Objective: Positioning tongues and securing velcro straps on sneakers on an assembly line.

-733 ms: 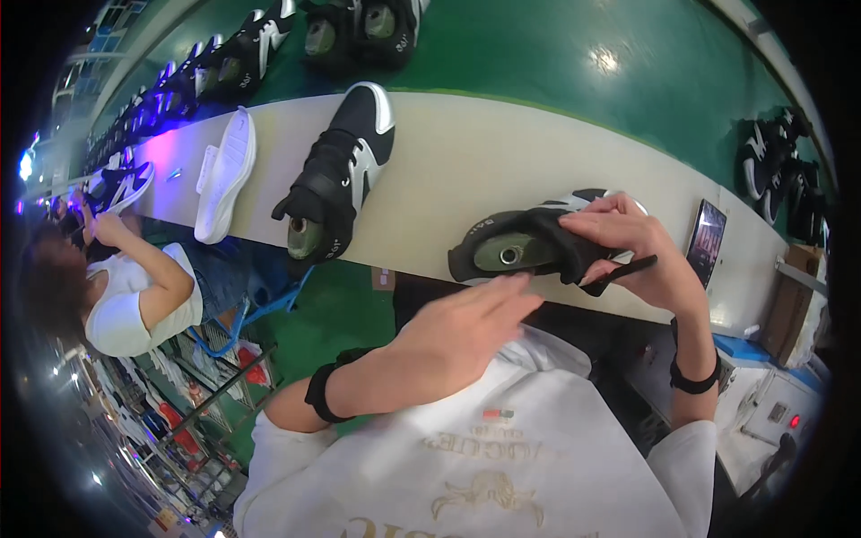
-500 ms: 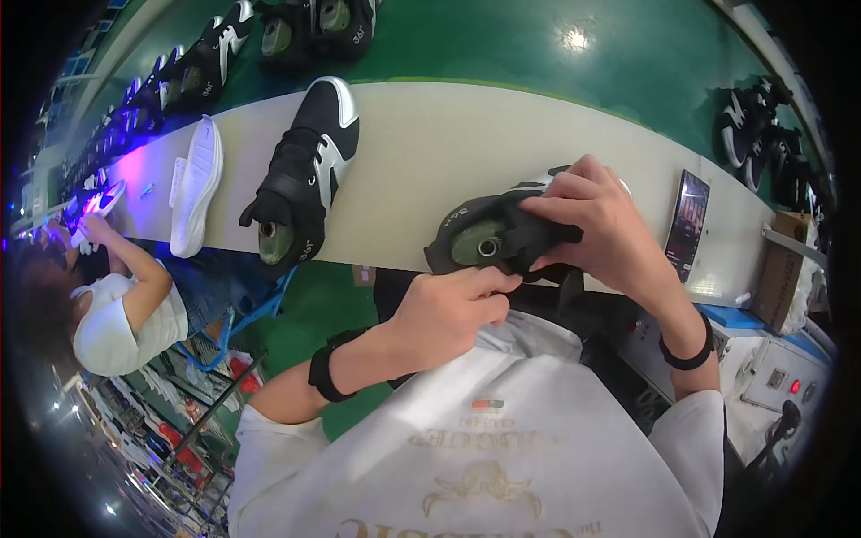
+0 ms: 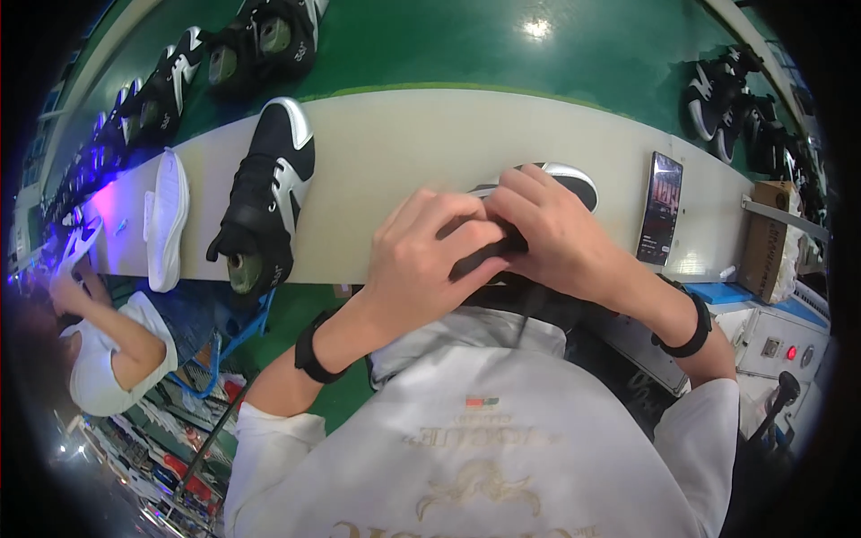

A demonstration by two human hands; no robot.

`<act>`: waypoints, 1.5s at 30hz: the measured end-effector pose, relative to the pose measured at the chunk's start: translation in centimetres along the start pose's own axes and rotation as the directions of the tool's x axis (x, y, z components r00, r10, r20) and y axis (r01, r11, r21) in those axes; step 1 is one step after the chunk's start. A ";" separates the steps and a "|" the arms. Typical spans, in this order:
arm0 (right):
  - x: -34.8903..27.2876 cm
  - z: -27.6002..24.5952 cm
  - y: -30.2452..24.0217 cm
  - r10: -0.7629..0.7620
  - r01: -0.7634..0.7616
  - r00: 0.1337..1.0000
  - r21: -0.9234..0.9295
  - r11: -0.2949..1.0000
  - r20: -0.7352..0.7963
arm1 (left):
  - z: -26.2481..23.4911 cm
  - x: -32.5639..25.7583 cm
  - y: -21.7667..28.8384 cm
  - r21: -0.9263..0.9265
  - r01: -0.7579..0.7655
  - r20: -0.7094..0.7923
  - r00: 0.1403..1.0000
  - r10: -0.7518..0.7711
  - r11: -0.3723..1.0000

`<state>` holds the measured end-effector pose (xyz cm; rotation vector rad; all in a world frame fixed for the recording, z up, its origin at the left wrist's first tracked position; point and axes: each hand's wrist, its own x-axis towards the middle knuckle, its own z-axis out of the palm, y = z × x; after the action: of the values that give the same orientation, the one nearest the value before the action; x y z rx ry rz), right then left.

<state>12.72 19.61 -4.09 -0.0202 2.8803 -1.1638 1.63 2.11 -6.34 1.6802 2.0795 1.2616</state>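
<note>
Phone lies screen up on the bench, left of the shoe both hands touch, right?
Not left: in the head view, the phone lies screen up on the bench, right of the shoe that the left hand and right hand touch.

The long pale counter (image 3: pixel 386 134) crosses the middle of the frame ahead of me. At its centre the left hand (image 3: pixel 429 242) and the right hand (image 3: pixel 560 238) close over a black fabric shoe with a silver toe (image 3: pixel 576 179), toe pointing right. Left of them lies a black-and-silver shoe (image 3: pixel 262 197), then a white moulded sole (image 3: pixel 167 224). Right of them lies a flat black phone (image 3: pixel 661 208), with a brown cardboard box (image 3: pixel 762 247) beyond. Behind the counter, black-and-white shoes (image 3: pixel 291 40) sit upper left.
</note>
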 end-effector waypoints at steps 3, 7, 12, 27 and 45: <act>-1.2 -2.0 0.7 -0.023 0.012 0.998 0.201 0.979 0.052 | -0.2 -0.4 -0.3 -0.076 0.025 -0.027 0.999 -0.027 0.997; -4.4 -6.2 0.6 0.035 -0.061 0.996 0.315 0.947 0.087 | -0.2 -0.1 -0.7 -0.079 -0.035 -0.076 0.997 0.029 0.996; -4.2 -5.1 -0.1 0.061 -0.064 0.998 0.490 0.869 0.023 | 0.2 -0.5 -1.4 -0.100 -0.049 -0.116 0.993 0.037 0.994; 6.3 2.1 2.8 0.362 -0.473 0.881 0.602 0.643 0.305 | 0.0 -0.1 -0.6 -0.063 -0.129 -0.109 0.987 0.121 0.990; 18.1 10.4 -9.4 -0.444 0.429 0.883 -0.125 0.895 -0.152 | -4.2 -10.0 2.9 0.163 0.309 -0.225 0.936 -0.270 0.937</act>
<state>-5.03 5.21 -5.56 -0.6356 3.1861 -1.1375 4.53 -8.72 -5.21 1.2879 2.5333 1.2037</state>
